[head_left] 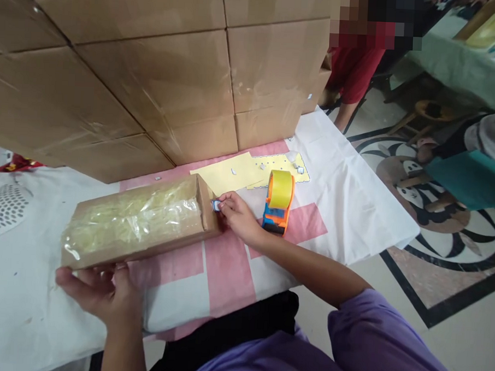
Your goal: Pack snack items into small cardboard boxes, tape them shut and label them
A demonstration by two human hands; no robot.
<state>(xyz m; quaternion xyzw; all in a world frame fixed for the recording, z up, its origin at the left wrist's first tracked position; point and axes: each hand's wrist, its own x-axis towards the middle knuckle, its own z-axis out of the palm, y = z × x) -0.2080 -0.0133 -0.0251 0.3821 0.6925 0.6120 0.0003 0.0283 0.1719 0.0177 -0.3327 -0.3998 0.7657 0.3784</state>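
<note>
A long cardboard box (135, 216) lies at a slant on the table, its top covered with shiny, yellowish clear tape. My left hand (103, 291) grips the box's near left corner, thumb and fingers against its lower edge and partly hidden under it. At the box's right end, my right hand (240, 215) pinches a small white and blue sticker (216, 205) against the end face. Just right of that hand stands an orange and blue tape dispenser (277, 214) with a yellow roll. Behind it are yellow sheets (227, 172) with small white scraps on them.
Stacked cardboard boxes (154, 77) form a wall along the back. A white perforated basket (4, 210) sits at the left. The cloth-covered table (353, 206) ends at the right, above a patterned floor. A person in red (353, 70) is beyond the stack.
</note>
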